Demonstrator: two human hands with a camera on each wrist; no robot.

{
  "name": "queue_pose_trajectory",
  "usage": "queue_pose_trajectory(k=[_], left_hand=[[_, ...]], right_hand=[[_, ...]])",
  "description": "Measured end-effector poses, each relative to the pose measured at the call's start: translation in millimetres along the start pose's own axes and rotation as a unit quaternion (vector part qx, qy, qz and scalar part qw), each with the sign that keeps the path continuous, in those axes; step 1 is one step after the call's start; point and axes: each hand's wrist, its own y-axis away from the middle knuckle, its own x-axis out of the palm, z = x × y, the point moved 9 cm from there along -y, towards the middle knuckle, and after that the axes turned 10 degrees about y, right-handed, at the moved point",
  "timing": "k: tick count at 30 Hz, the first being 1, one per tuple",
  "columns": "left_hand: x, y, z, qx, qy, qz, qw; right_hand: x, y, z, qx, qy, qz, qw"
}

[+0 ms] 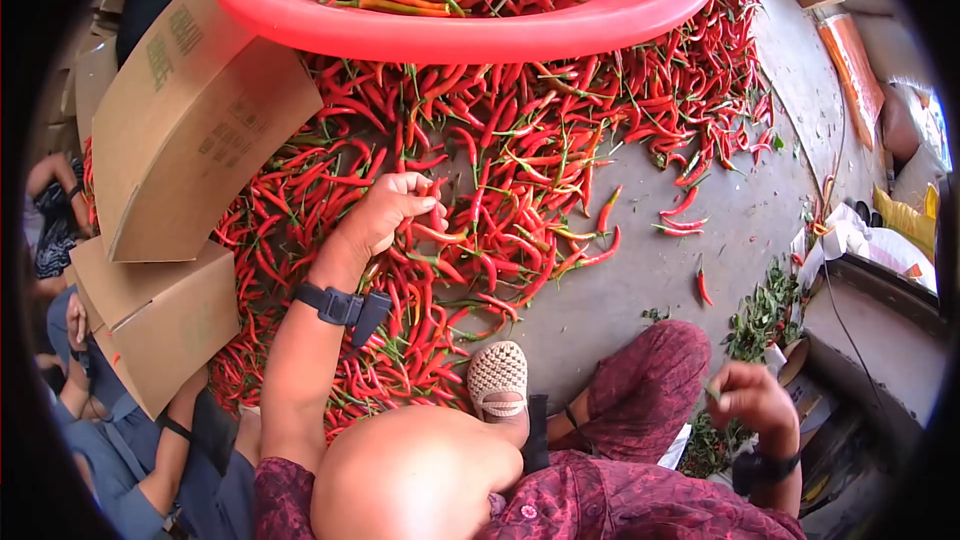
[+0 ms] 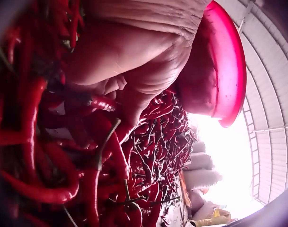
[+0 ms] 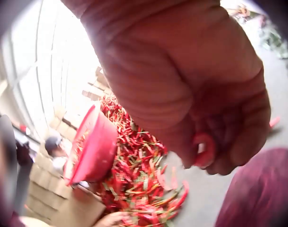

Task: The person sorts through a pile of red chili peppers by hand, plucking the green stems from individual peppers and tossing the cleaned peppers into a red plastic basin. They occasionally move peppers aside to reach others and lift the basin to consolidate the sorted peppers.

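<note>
Reaching into the heap of slender red chilli peppers (image 1: pixel 480 160), the left hand (image 1: pixel 385 210) clenches several; the right hand (image 1: pixel 750 395) pinches one (image 3: pixel 204 150), which might slip out.

L arm stretched fwd, left hand (image 1: pixel 385 212) fingers curled down, right hand (image 1: pixel 752 398) fisted nr knee, fingers closed

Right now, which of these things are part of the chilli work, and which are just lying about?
In use:
left hand picking in the chilli pile
right hand gripping a red chilli
red basin of chillies
green stem scraps

Lying about:
cardboard boxes
orange sack
</note>
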Motion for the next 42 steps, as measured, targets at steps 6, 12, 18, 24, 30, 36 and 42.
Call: queue_pose_trajectory(k=[6, 12, 18, 24, 30, 36, 42], left_hand=[[30.9, 11.8, -19.0, 0.018, 0.086, 0.02, 0.996], [54.7, 29.4, -7.2, 0.0, 0.079, -0.013, 0.997], [58.2, 30.2, -0.9, 0.033, 0.071, -0.044, 0.996], [75.5, 15.4, 15.4, -0.012, 0.045, -0.021, 0.999], [73.5, 4.3, 27.8, -0.002, 0.204, 0.086, 0.975], [60.9, 4.4, 39.7, -0.034, 0.217, 0.067, 0.973], [42.8, 10.9, 51.1, -0.064, 0.226, 0.049, 0.971]], right_hand=[[100.1, -68.5, 94.7, -0.321, 0.422, -0.147, 0.835], [161.7, -180.1, 175.9, -0.357, 0.282, -0.139, 0.88], [161.7, -213.0, 180.6, -0.374, 0.367, -0.174, 0.834], [158.2, -227.6, 147.1, -0.325, 0.292, -0.125, 0.891], [154.0, -245.7, 124.9, -0.22, 0.064, -0.01, 0.973], [149.9, -253.3, 115.6, -0.211, 0.039, -0.013, 0.977], [146.7, -221.5, 131.8, -0.321, 0.229, -0.135, 0.909]])
